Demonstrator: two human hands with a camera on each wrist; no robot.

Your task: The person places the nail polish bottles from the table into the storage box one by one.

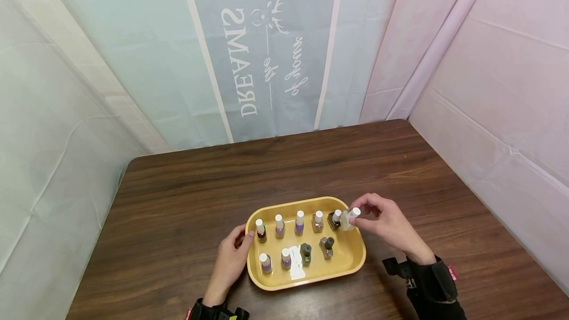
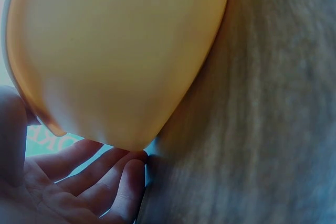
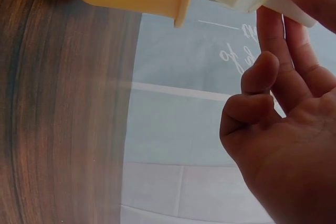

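Note:
My right hand (image 1: pixel 386 221) pinches a clear nail polish bottle (image 1: pixel 348 220) by its white cap (image 3: pixel 287 4). The bottle is tilted at the right end of a yellow tray (image 1: pixel 311 280), level with its rim in the right wrist view. My left hand (image 1: pixel 232 256) holds the tray's left end, thumb at the rim and fingers (image 2: pixel 128 182) against the outer wall. Several more nail polish bottles stand in two rows in the tray. The back row has white caps, among them a purple bottle (image 1: pixel 300 228). Two in the front row have dark caps, including a green bottle (image 1: pixel 305 256).
The tray is on a dark wooden table (image 1: pixel 186 211) near its front side. A printed curtain (image 1: pixel 275 53) hangs behind the table's back edge. Pale sheets stand at the left (image 1: pixel 53 152) and right (image 1: pixel 502 102).

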